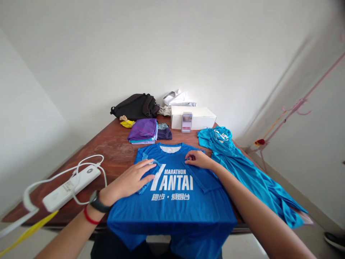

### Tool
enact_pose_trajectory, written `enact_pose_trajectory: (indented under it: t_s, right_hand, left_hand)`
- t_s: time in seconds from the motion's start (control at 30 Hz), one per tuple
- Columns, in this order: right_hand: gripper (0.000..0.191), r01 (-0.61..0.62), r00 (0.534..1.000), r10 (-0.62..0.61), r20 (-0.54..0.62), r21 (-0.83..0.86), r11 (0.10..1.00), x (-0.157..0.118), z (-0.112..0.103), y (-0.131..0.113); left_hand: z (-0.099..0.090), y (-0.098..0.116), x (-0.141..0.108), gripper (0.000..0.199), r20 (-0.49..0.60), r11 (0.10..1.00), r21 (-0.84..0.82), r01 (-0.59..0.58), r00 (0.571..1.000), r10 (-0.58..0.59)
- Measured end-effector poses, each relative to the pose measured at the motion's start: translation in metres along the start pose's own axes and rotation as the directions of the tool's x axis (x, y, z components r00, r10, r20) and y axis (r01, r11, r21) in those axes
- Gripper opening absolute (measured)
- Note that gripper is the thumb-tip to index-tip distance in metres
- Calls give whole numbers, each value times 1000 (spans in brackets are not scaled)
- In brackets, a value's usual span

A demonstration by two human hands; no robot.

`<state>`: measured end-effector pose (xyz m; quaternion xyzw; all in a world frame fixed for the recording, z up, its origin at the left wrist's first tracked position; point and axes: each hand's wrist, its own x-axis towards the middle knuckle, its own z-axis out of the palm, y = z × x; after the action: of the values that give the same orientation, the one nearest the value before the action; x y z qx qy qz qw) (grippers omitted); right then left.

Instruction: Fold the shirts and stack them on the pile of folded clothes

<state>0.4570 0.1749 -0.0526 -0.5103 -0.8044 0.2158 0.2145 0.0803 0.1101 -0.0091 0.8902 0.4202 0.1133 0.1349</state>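
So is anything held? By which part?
The left hand is open over the blue shirt, holding nothing. The right hand curls at a folded sleeve; I can't tell if it grips.

Looks like a home: folded clothes (142,129), 1 backpack (134,107), pink coat rack (299,104).

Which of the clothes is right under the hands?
The blue shirt printed MARATHON, laid out; the turquoise garment lies rumpled, and the purple cloth is folded.

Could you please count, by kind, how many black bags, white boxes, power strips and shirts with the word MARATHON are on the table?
Black bag: 1
White box: 1
Power strip: 1
MARATHON shirt: 1
Total: 4
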Motion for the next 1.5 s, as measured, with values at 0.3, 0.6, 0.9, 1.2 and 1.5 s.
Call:
enact_pose_trajectory:
  t_s: [0.3,0.6,0.9,1.2,1.5]
  right_hand:
    - [21,58,998,-59,-18,-7,998,-2,-1,-4]
    - [22,126,992,-126,26,18,992,-2,4,-5]
    - [26,116,993,-116,-4,23,993,-6,1,-13]
    - [29,125,992,-125,-16,-10,992,-6,0,-10]
    - [36,107,994,-108,-32,-11,994,-3,-33,-37]
  left_hand:
    - [46,-23,47,66,23,987,115,-112,994,111]
    - [39,-18,46,57,-79,988,59,-144,986,148]
    - [36,-13,38,56,-7,981,19,-193,981,193]
    - [35,-12,37,62,-26,977,-21,-214,977,214]
    - [32,-14,36,47,-202,974,-86,-211,961,191]
